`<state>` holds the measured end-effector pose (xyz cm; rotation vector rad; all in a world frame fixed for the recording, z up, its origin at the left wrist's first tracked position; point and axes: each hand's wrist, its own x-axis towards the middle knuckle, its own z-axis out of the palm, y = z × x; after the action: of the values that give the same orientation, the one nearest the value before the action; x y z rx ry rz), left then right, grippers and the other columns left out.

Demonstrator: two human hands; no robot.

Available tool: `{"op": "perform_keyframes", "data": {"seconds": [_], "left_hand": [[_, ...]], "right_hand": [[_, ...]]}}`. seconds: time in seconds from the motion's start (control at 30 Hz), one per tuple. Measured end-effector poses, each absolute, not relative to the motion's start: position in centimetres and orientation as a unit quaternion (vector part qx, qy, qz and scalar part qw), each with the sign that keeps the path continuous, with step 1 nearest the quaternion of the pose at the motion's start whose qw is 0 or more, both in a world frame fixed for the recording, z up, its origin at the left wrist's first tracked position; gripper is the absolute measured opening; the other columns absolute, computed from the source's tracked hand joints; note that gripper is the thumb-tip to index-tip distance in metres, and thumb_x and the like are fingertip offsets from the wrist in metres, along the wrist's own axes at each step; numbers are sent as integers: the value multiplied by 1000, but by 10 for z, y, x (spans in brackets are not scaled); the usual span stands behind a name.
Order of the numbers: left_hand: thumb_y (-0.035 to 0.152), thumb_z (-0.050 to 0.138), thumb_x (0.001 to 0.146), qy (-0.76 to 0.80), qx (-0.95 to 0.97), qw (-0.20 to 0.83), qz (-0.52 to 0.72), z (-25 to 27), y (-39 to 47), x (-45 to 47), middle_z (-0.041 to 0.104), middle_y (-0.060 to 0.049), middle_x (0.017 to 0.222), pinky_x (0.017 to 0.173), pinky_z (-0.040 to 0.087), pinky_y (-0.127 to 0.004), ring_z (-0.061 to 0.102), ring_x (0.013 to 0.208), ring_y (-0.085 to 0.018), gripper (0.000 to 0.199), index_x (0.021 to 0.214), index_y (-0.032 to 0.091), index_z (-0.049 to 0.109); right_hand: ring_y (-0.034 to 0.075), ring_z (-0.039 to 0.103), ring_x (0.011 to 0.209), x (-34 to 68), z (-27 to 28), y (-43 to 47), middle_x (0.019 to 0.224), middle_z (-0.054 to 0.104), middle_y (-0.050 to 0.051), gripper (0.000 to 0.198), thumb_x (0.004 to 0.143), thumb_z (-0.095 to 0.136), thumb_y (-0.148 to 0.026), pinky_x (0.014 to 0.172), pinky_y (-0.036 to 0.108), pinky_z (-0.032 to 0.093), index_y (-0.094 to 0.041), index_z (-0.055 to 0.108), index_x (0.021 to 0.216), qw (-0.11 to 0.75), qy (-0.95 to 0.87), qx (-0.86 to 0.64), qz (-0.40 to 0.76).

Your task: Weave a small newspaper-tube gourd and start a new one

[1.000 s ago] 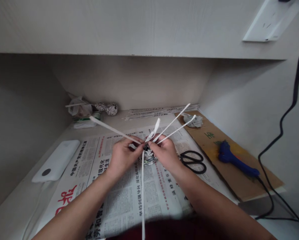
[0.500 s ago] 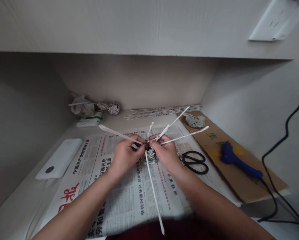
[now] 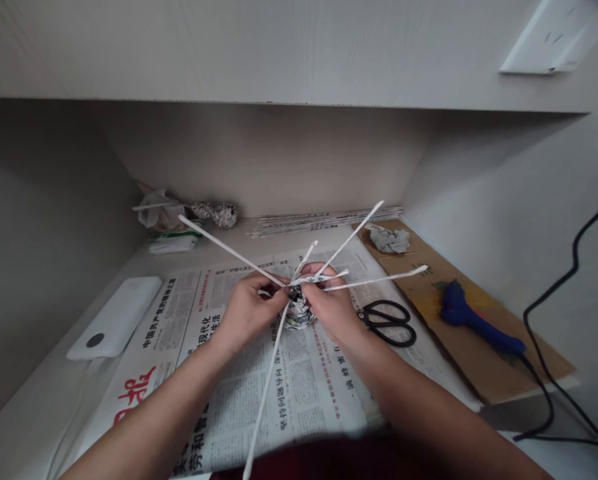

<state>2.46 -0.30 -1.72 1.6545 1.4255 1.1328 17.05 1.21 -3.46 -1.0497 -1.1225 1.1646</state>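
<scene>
Between my hands is a small woven piece (image 3: 300,313) of rolled newspaper, with several long white paper strips sticking out of it. My left hand (image 3: 256,300) is closed at its left rim, thumb and fingers pinching near the base of a paper strip (image 3: 229,249) that points up and left. On the right rim, my right hand (image 3: 329,300) pinches the weave, with a short printed strip (image 3: 323,277) lying across its fingers. One long strip (image 3: 269,393) hangs toward me. Fingertips partly hide the top of the weave.
Newspaper (image 3: 249,400) covers the tabletop. Black-handled scissors (image 3: 389,323) lie right of my hand. Beyond them, a blue glue gun (image 3: 479,327) and crumpled paper (image 3: 389,239) rest on cardboard (image 3: 429,293). A white power bank (image 3: 116,320) lies left; paper rolls (image 3: 323,221) lie at the back.
The long near strip has swung left at its lower end. The short printed strip has tipped down to the right, and the upper-left strip now reaches higher. Both hands stay at the weave.
</scene>
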Motion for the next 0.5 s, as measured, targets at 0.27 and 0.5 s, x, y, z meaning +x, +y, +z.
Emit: {"op": "perform_keyframes", "data": {"seconds": [0.27,0.5], "left_hand": [[31,66,76,547,613,370,433,-10,-5,27,70,-4,79,65,48,-25,63,70,-16,19,85,15,69],[38,68,75,551,609,388,418,-10,-3,26,66,-2,69,57,45,-24,58,61,-13,24,80,15,65]], "right_hand": [[11,51,53,172,-30,9,65,60,-4,12,70,58,-18,52,22,41,-22,62,81,542,-518,-479,456],[11,51,52,171,-28,6,67,62,-5,14,70,59,-19,51,22,42,-22,63,83,533,-533,-473,457]]}}
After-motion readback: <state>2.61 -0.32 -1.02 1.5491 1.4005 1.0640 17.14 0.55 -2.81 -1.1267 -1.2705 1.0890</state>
